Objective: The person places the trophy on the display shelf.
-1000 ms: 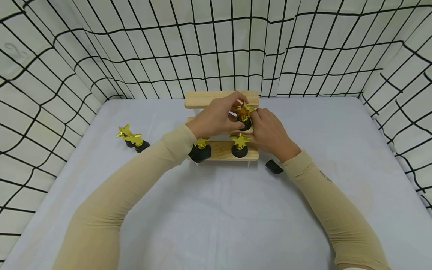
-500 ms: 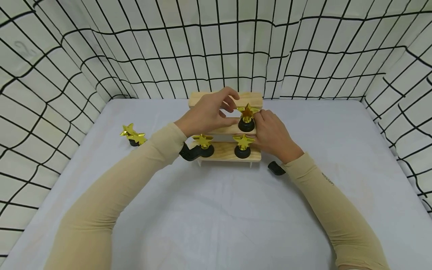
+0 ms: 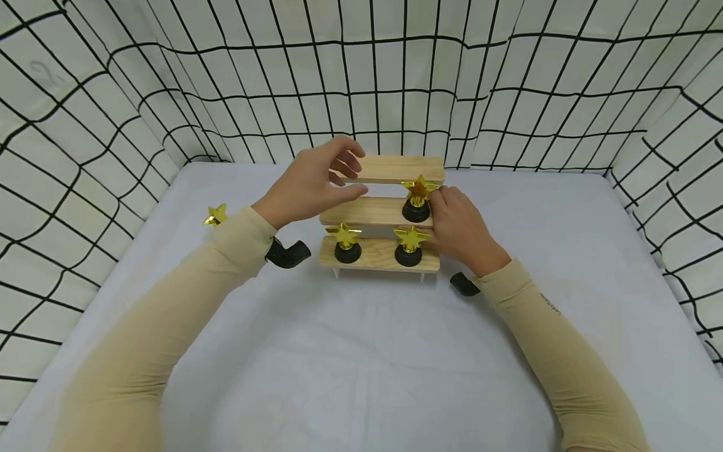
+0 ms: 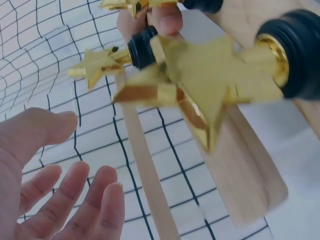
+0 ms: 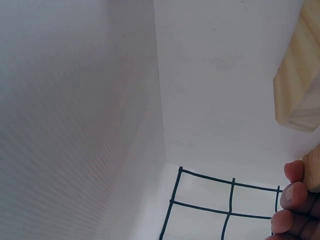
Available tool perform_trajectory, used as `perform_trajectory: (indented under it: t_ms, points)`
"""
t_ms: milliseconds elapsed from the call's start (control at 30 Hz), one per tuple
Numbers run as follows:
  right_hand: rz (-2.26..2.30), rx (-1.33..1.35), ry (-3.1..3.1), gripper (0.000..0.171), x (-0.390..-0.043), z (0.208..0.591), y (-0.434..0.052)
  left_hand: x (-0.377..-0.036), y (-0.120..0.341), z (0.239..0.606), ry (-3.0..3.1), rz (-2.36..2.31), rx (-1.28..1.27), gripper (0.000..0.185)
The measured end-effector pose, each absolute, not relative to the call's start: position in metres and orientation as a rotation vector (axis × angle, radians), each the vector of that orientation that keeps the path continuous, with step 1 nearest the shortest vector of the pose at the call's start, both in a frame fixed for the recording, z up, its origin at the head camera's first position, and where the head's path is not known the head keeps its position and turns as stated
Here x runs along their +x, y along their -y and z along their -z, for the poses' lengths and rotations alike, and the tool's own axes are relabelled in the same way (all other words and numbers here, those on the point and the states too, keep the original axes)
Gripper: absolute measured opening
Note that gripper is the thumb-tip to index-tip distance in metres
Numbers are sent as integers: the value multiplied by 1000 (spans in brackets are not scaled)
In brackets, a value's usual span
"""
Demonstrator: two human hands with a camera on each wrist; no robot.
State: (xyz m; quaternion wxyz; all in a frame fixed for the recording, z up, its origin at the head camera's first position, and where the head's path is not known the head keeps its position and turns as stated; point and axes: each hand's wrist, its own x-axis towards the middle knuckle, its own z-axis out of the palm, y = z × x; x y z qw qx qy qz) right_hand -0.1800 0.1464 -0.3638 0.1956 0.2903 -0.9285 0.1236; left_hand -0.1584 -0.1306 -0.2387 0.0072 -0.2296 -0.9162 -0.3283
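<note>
A three-tier wooden display shelf (image 3: 361,212) stands at the back of the table. On its middle board, at the right end, is a gold star trophy (image 3: 417,201) with a black round base. Two similar trophies stand on the lowest board, one left (image 3: 346,243) and one right (image 3: 409,248). My left hand (image 3: 307,182) hovers left of the shelf, fingers loosely bent around nothing; the left wrist view shows its palm (image 4: 60,200) apart from the trophies. My right hand (image 3: 460,229) grips the right end of the middle board, its fingertips (image 5: 294,195) against the wood.
Another gold star (image 3: 215,215) shows on the table at the left, partly behind my left sleeve. The shelf's top board (image 3: 401,168) bears no trophy. Black grid netting (image 3: 395,94) covers the white walls around the white-covered table (image 3: 367,351).
My left hand has let go of the trophy on the middle board and moved left, away from it. That trophy stays upright. My right hand keeps its place at the shelf's end.
</note>
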Motion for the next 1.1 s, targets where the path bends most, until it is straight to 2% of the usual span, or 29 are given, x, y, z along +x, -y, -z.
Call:
perform_trajectory:
  t_ms: [600, 933, 1100]
  points:
    - [-337, 805, 2613, 108, -179, 364, -146, -145, 196, 226, 2745, 914, -505, 38]
    - [-323, 788, 2637, 102, -178, 363, -145, -142, 233, 230, 2794, 871, -338, 42]
    - [-324, 793, 2634, 107, -178, 362, -145, -140, 254, 235, 2797, 913, -243, 43]
